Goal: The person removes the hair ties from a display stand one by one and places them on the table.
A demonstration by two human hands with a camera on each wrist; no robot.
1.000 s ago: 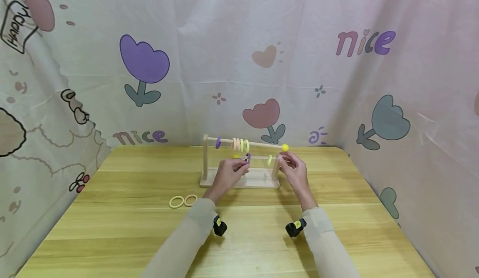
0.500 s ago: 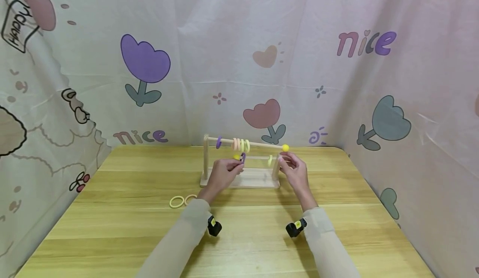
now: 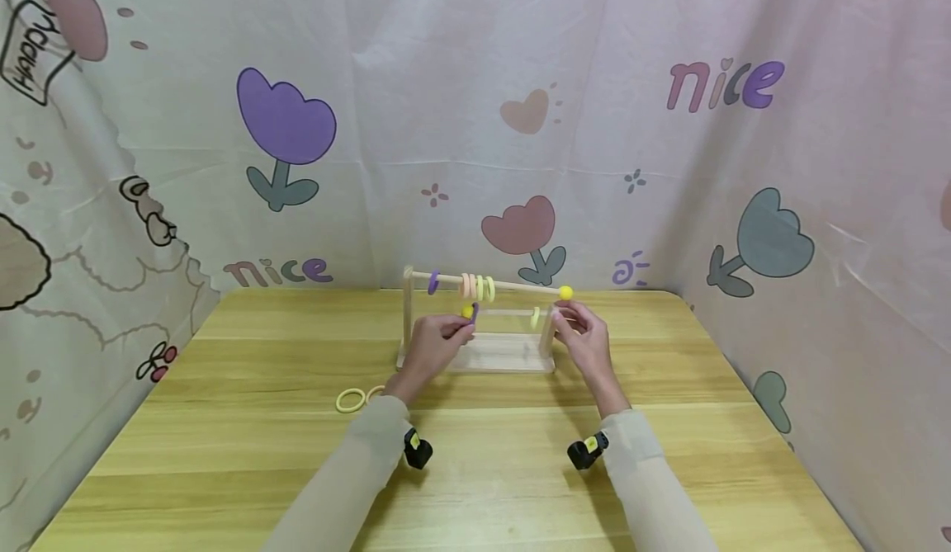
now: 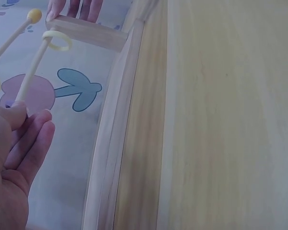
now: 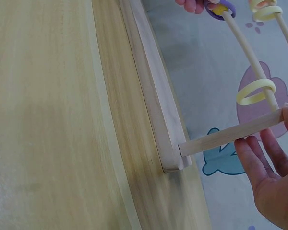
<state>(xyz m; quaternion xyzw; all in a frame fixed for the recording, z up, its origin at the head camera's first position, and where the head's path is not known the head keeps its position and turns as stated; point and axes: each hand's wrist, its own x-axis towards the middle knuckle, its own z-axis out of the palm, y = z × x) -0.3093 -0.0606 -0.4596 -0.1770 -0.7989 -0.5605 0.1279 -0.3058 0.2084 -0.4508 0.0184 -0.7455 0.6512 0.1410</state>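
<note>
My left hand (image 3: 434, 346) pinches a purple ring (image 3: 475, 313) at the left end of the lower rod (image 3: 508, 313) of a wooden stand. In the right wrist view the ring encircles the yellow ball (image 5: 221, 9) on that rod's end. A pale yellow ring (image 5: 252, 99) hangs farther right on the same rod. With thumb and fingers, my right hand (image 3: 587, 344) holds the top of the stand's right post (image 5: 230, 135). The upper rod (image 3: 523, 289) carries another purple ring (image 3: 433, 282) and several pink and pale yellow rings (image 3: 480, 290).
A loose yellow ring (image 3: 338, 403) lies on the wooden table (image 3: 505, 469), with a second ring (image 3: 371, 393) beside it partly hidden by the left arm. Behind the stand hangs a patterned cloth (image 3: 416, 123). The stand's base (image 3: 505, 362) rests near the table's back edge.
My left hand has slid the purple ring leftward along the lower rod to its yellow ball end. The left forearm now covers part of one loose ring. My right hand stays put.
</note>
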